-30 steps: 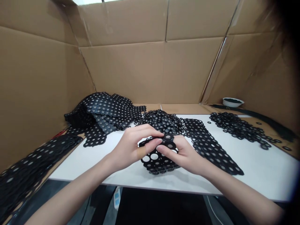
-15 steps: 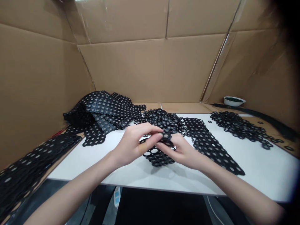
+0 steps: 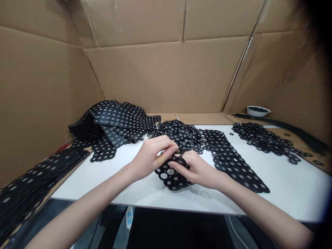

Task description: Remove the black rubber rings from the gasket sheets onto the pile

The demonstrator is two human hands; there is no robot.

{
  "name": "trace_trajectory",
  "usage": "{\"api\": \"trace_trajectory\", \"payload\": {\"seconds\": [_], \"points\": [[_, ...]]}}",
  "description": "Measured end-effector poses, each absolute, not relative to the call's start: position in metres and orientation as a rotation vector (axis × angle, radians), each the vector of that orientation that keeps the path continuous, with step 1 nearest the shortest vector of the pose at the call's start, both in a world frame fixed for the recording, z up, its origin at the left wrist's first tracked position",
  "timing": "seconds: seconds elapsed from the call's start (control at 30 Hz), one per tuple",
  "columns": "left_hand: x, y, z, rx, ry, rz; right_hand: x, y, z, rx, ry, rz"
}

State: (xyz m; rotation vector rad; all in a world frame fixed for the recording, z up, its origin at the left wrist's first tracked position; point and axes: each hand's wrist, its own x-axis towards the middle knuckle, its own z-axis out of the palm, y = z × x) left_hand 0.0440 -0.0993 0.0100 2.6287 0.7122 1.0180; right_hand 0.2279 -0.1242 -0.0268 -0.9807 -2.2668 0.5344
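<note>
A small sheet of joined black rings (image 3: 176, 180) is held up between my hands, over the near part of the white table. My right hand (image 3: 201, 169) grips its upper right edge, thumb and fingers closed on it. At the sheet's top edge my left hand (image 3: 153, 155) makes a pinch with thumb and index finger. What lies between those fingertips is too small and hidden to make out. Just behind my hands rises a heap of loose black rings (image 3: 178, 133).
A long strip of joined rings (image 3: 236, 162) lies right of my hands. Further right are scattered loose rings (image 3: 264, 140), a bundle of black strands (image 3: 293, 129) and a white bowl (image 3: 258, 111). Large folded ring sheets (image 3: 116, 119) and stacked strips (image 3: 38, 180) lie left. Cardboard walls (image 3: 135, 76) enclose the table.
The ring sheet has tilted, so more of its face shows and it hangs slightly lower. A ring that stood at my fingertips no longer shows there. Both hands have shifted only a little.
</note>
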Motion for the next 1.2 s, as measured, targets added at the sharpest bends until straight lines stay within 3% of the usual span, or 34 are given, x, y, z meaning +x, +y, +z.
{"api": "trace_trajectory", "payload": {"seconds": [0.2, 0.37, 0.67, 0.93, 1.2], "points": [[0.047, -0.082, 0.008, 2.483, 0.769, 1.107, 0.231, -0.124, -0.029, -0.963, -2.184, 0.667], [0.041, -0.005, 0.010, 2.196, 1.179, 1.284, 0.238, -0.125, -0.027, -0.904, -2.221, 0.672], [0.070, 0.078, -0.016, 2.470, 1.379, 1.149, 0.250, -0.123, -0.027, -0.796, -2.011, 0.692], [0.054, 0.072, -0.025, 2.559, 1.334, 0.926, 0.254, -0.124, -0.030, -0.772, -1.994, 0.459], [0.027, -0.012, 0.000, 2.315, 0.948, 1.196, 0.256, -0.126, -0.039, -0.705, -1.942, 0.343]]}}
